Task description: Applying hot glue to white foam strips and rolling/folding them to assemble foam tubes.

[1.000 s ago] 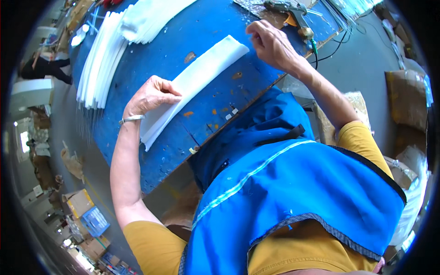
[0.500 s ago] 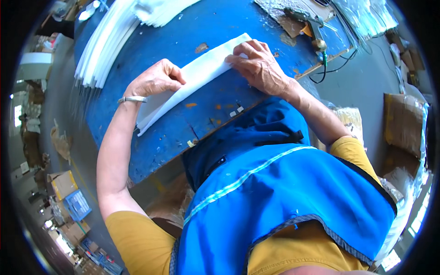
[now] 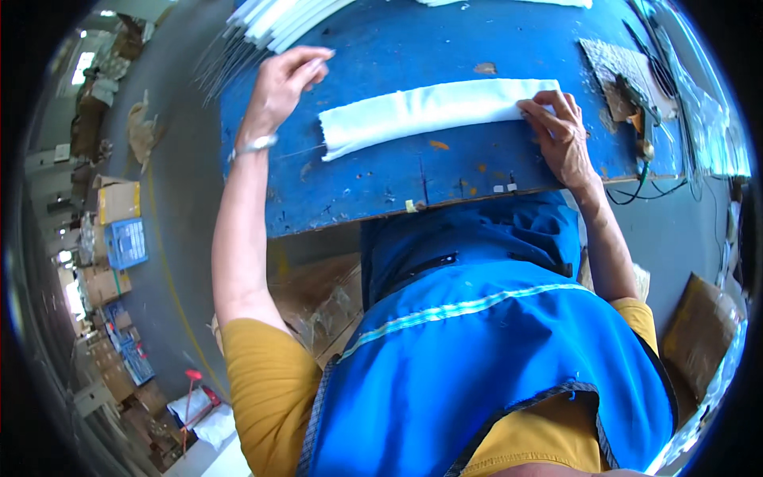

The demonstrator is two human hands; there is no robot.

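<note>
Looking down through the head view, a long white fabric strip [image 3: 433,111] lay flat across the blue surface [image 3: 381,191], running from about nine o'clock to three o'clock just above the picture's centre, its left end slightly lower than its right. The right hand [image 3: 560,135] rested at the strip's right end, toward two o'clock, with the fingers [image 3: 544,107] spread apart and pressing flat on the cloth's edge rather than clamped around it; the grip there was open, palm down on the surface. The left hand [image 3: 286,79] hovered at about eleven o'clock, just beside the strip's left end but apart from it, its fingers loosely extended and holding nothing, with a thin bracelet [image 3: 254,145] at the wrist. Beyond that hand, at the top edge near twelve o'clock, a stack of white strips [image 3: 278,16] lay on the surface with thin rods fanning out beneath them. At about two o'clock, near the surface's right edge, sat a worn patch of board [image 3: 620,67] and a tool with a black cable [image 3: 644,187] trailing off the edge. A blue apron [image 3: 493,358] over a yellow shirt [image 3: 270,381] filled the lower half, from five to seven o'clock. Off to nine o'clock, cardboard boxes [image 3: 118,203] and a blue crate [image 3: 127,242] stood on the grey floor, well apart from the surface.
</note>
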